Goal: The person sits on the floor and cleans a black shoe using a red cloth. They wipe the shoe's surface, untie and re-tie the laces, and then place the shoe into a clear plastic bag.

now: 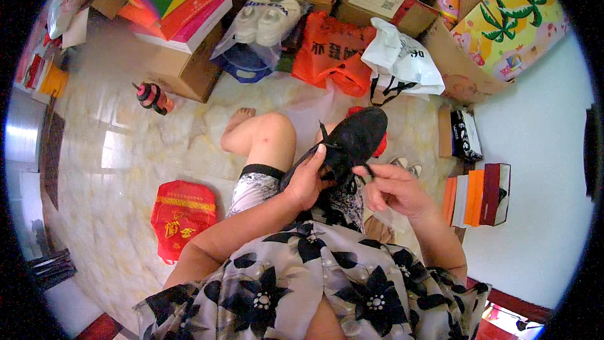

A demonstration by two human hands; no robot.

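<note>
Remotely, I grip the black shoe (363, 133) in the left hand (306, 180) while the right hand (397, 191) pinches its lace (369, 177).

loose pale-grey top (305, 283), large black flowers (376, 302), white-dotted centres. speckled white-and-black shorts (251, 191), black hem band (262, 169). forearms (242, 226) bare.

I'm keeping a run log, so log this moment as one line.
left hand: holding black shoe | right hand: touching dark lace, grip unclear | left side: red bag, pink-and-black bottle
</note>
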